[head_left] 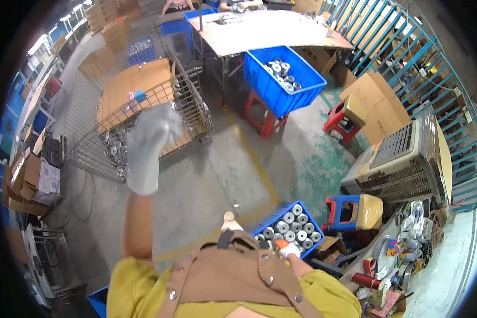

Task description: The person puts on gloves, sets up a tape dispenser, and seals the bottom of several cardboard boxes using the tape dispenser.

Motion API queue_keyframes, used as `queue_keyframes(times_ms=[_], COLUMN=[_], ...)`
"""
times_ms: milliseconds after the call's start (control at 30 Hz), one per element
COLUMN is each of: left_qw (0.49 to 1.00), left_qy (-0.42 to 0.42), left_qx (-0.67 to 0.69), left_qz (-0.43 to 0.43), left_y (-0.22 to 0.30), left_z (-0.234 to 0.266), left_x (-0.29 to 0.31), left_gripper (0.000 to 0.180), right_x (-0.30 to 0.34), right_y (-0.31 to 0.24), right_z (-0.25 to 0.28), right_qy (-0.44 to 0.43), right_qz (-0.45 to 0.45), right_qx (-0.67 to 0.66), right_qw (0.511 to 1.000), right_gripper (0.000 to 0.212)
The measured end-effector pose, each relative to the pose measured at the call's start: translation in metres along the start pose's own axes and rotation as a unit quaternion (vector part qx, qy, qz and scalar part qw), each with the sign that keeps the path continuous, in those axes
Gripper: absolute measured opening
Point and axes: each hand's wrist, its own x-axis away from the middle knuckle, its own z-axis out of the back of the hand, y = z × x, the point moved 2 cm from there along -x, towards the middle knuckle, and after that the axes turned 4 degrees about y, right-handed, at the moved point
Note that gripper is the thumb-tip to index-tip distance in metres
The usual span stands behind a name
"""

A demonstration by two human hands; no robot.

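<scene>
My left hand (156, 140), in a grey glove blurred by motion, is raised in front of the wire mesh cage (188, 100). Its fingers look curled, and whatever may be inside them does not show. In a white glove with orange on it, my right hand (287, 249) is at the near side of a blue crate (316, 213) beside my body. This crate holds many grey metal cylinders (282, 227) with holes in their ends. The right fingers are partly hidden, so their grip cannot be made out. Cardboard (135, 87) lies over shiny metal parts (116, 151) in the cage.
Ahead, a blue crate (257, 74) of metal cylinders rests on a red stool (259, 119). Behind it stands a table (270, 32) with people beyond. On the right are two more stools (344, 119), an air cooler (403, 159) and a cluttered bench (379, 259). Cardboard boxes (34, 177) stand left.
</scene>
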Motion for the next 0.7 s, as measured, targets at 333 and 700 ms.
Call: queue_keyframes(times_ms=[333, 700], left_qw=[0.945, 0.907], left_qy=[-0.192, -0.217], left_qx=[0.002, 0.163], left_qz=[-0.264, -0.322], left_y=[0.06, -0.065], left_z=[-0.198, -0.194], left_x=[-0.151, -0.377], left_gripper=[0.101, 0.095], right_x=[-0.147, -0.223], right_y=[-0.066, 0.058], right_z=[0.128, 0.027], right_qy=[0.171, 0.151], right_qz=[-0.004, -0.105], right_qx=[-0.186, -0.243], right_qw=[0.968, 0.953], right_gripper=[0.035, 0.06])
